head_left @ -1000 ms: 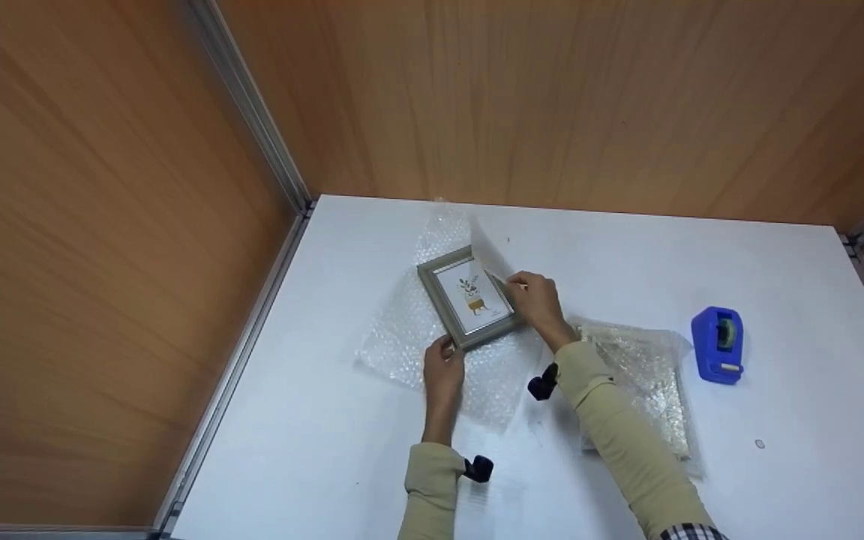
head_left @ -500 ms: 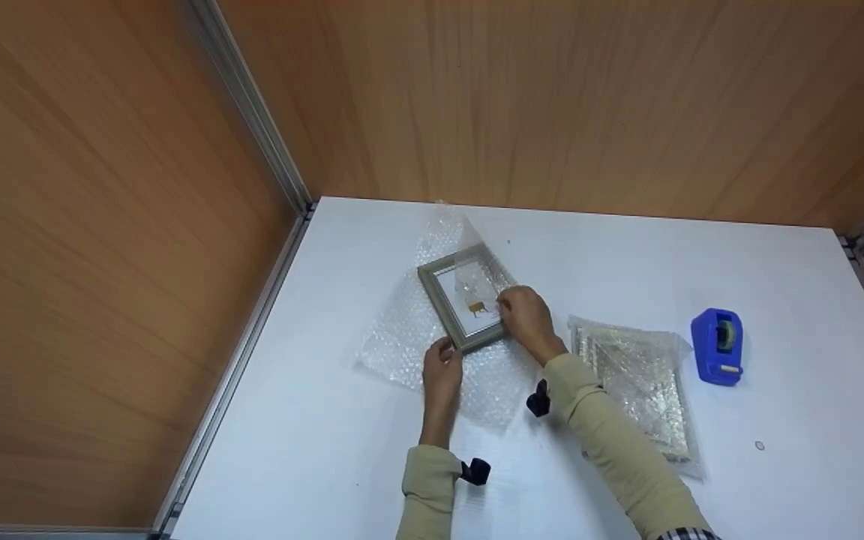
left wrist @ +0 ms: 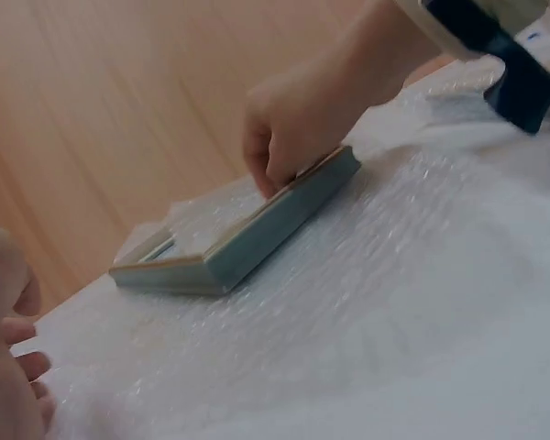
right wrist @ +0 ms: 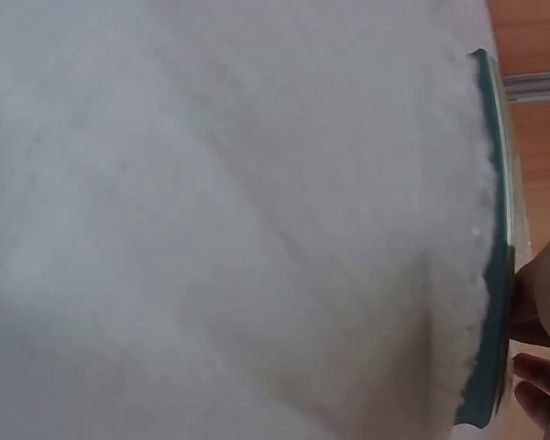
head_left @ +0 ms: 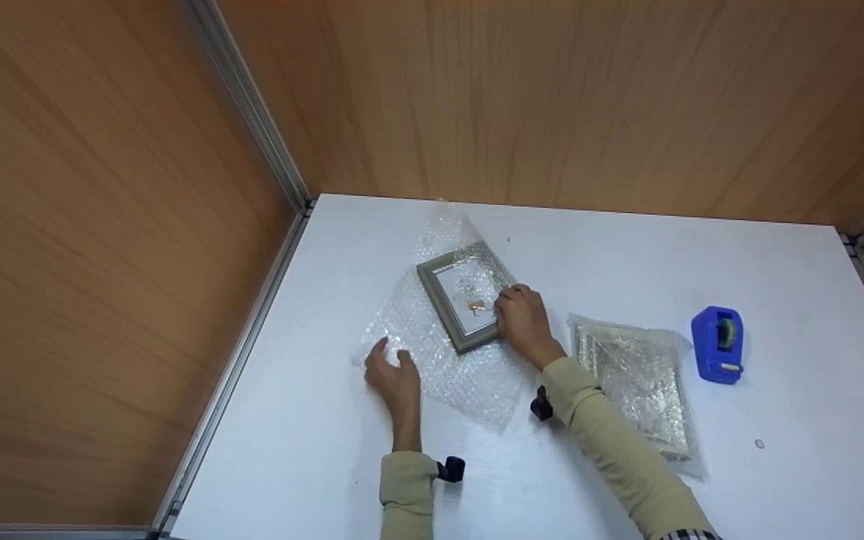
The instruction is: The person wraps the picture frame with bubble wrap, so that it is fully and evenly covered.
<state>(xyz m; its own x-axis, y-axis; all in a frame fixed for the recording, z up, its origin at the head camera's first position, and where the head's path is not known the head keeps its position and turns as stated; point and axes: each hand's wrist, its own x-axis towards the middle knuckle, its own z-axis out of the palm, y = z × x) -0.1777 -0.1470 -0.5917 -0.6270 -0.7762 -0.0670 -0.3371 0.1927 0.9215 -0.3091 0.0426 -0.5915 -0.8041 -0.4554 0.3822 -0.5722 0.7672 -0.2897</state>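
A picture frame with a grey-green border lies tilted on a sheet of bubble wrap. One flap of the wrap is folded over the right part of its picture. My right hand, fingers curled, holds that flap down at the frame's right side; in the left wrist view this hand sits on the frame's upper edge. Off the frame's lower-left corner, my left hand reaches over the wrap's left corner with thumb and fingers apart and nothing between them. In the right wrist view only the side of the frame shows.
To the right lies a bubble-wrapped packet, a frame shape visible inside. Beyond it stands a blue tape dispenser. A small clear ring lies nearer the front. Wooden panels wall the white table at the back and left.
My right hand has brought the raised wrap flap down over the frame. My left hand has let go of the frame's lower corner and moved left to the wrap's corner.
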